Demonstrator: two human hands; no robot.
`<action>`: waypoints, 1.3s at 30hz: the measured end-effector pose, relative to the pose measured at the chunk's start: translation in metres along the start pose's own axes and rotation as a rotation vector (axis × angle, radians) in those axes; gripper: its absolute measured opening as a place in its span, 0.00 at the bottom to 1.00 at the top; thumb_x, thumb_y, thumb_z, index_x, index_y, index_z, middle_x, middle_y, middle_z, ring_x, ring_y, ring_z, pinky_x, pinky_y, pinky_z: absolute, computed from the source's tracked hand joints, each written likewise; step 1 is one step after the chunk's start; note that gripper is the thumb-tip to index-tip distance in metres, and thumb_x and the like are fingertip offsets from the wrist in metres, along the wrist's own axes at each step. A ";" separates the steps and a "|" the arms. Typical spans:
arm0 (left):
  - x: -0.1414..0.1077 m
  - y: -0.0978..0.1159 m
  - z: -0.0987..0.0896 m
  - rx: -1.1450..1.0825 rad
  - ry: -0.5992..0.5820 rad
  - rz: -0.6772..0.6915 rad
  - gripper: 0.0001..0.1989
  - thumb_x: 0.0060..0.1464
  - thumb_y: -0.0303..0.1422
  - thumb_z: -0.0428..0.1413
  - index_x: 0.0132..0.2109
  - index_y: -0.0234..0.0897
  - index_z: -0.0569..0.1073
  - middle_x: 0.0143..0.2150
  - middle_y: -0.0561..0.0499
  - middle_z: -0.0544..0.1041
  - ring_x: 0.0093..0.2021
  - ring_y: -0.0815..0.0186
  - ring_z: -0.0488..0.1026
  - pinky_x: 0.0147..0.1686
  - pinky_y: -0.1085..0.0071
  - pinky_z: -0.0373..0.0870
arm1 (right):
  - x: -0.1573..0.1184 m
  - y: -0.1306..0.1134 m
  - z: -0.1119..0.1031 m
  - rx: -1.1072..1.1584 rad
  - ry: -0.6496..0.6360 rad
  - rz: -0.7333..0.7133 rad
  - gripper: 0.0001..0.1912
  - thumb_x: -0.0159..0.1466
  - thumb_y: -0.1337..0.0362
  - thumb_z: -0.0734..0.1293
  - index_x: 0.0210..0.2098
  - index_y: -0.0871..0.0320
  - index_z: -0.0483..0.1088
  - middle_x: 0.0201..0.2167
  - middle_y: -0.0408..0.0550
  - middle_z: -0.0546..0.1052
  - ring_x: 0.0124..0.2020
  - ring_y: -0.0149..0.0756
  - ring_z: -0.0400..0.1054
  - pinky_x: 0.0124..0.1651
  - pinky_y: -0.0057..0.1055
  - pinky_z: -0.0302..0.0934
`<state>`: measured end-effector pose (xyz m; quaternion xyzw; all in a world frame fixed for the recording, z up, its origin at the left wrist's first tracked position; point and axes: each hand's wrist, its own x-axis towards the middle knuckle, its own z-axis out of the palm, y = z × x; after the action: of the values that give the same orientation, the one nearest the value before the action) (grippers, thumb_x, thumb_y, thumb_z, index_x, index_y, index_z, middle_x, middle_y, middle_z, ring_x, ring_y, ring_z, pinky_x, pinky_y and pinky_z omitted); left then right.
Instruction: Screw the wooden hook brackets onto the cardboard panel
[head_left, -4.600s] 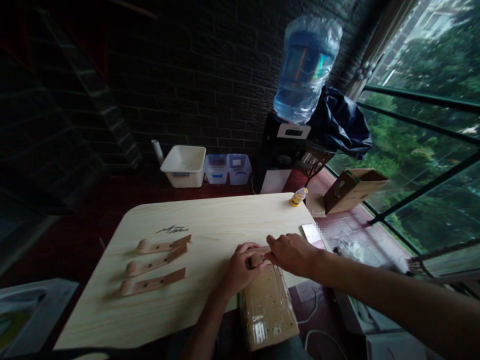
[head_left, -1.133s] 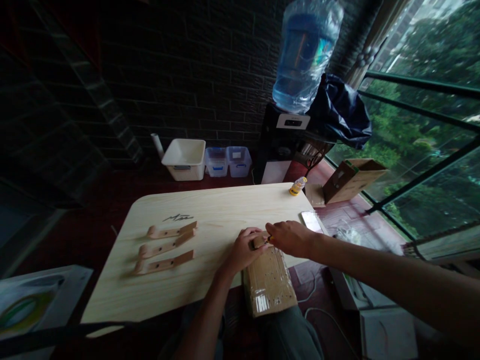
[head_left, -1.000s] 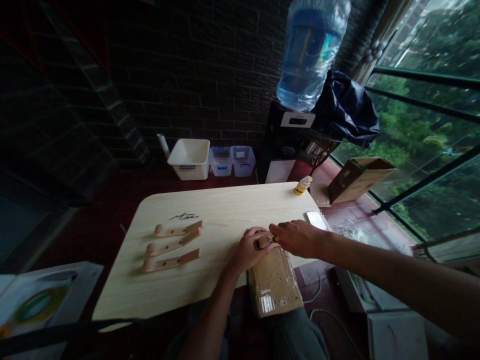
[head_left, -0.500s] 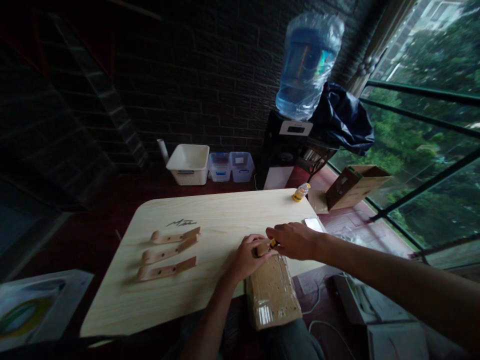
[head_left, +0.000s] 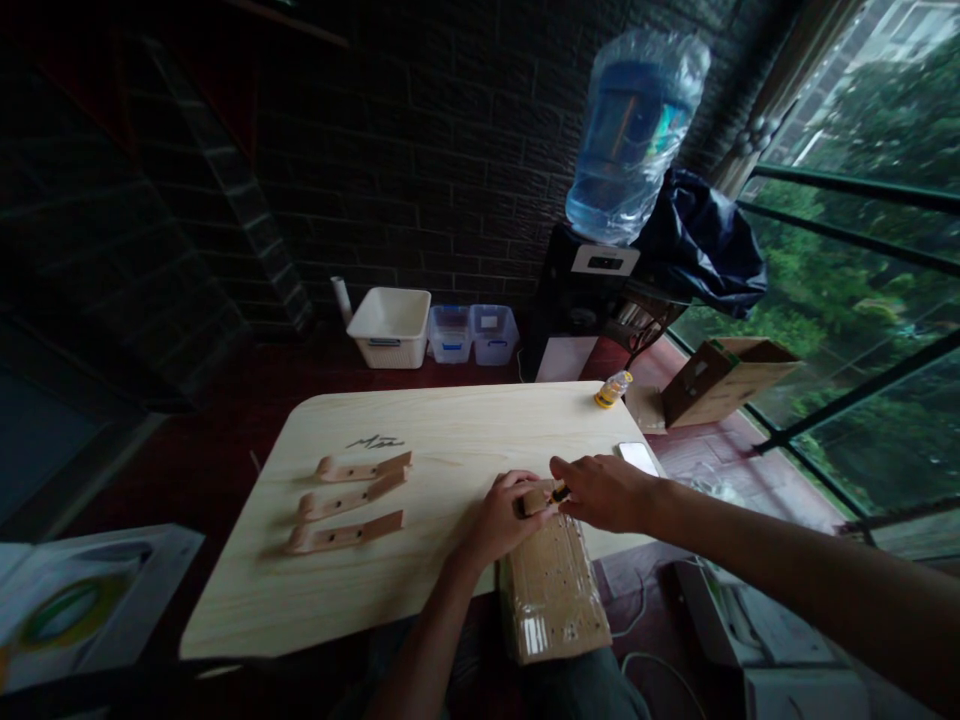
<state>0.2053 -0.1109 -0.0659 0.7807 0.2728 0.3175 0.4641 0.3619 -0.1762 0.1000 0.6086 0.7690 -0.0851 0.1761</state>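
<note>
My left hand (head_left: 501,515) is closed around a small wooden piece (head_left: 534,501), steadying it at the far end of a tape-covered cardboard block (head_left: 556,590). From the right, my right hand (head_left: 604,488) grips a small yellow-and-black screwdriver (head_left: 560,493) against that piece. The fingers hide most of the tool and its tip. On the left half of the table lie three curved wooden pieces with dark holes, the nearest one (head_left: 349,533) lowest in view. Behind them is a scatter of dark screws (head_left: 376,441).
The pale wooden table (head_left: 450,425) carries a yellow-based clear container (head_left: 613,390) and a white phone (head_left: 637,459) at its right side. Beyond stand a white basket (head_left: 390,325), two clear bins (head_left: 450,335), a water dispenser (head_left: 577,300) and an open cardboard box (head_left: 724,385).
The whole view has shifted slightly, so things appear a little further right. Both hands keep their hold on the wooden piece and screwdriver; the right fingers have turned slightly around the handle.
</note>
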 end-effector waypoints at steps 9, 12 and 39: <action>0.003 -0.010 0.005 0.013 -0.005 0.021 0.13 0.51 0.34 0.65 0.46 0.45 0.81 0.54 0.48 0.76 0.56 0.57 0.71 0.59 0.59 0.69 | -0.003 0.007 0.010 0.010 0.008 -0.052 0.13 0.71 0.63 0.59 0.53 0.60 0.65 0.45 0.58 0.79 0.44 0.46 0.77 0.39 0.34 0.66; 0.003 -0.008 0.006 0.024 0.003 0.014 0.12 0.51 0.34 0.65 0.45 0.44 0.81 0.53 0.48 0.76 0.55 0.57 0.72 0.58 0.59 0.69 | -0.004 0.006 0.009 0.036 -0.018 0.029 0.15 0.72 0.58 0.58 0.50 0.62 0.67 0.41 0.60 0.80 0.42 0.49 0.77 0.38 0.34 0.65; 0.004 -0.004 0.005 0.038 0.013 0.027 0.13 0.49 0.30 0.65 0.44 0.46 0.82 0.52 0.48 0.77 0.54 0.57 0.73 0.56 0.59 0.71 | -0.007 0.014 0.008 -0.003 0.075 -0.079 0.14 0.69 0.66 0.61 0.54 0.58 0.65 0.45 0.55 0.80 0.42 0.47 0.78 0.39 0.35 0.67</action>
<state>0.2110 -0.1097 -0.0703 0.7909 0.2714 0.3234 0.4430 0.3781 -0.1819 0.0962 0.5802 0.7987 -0.0678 0.1444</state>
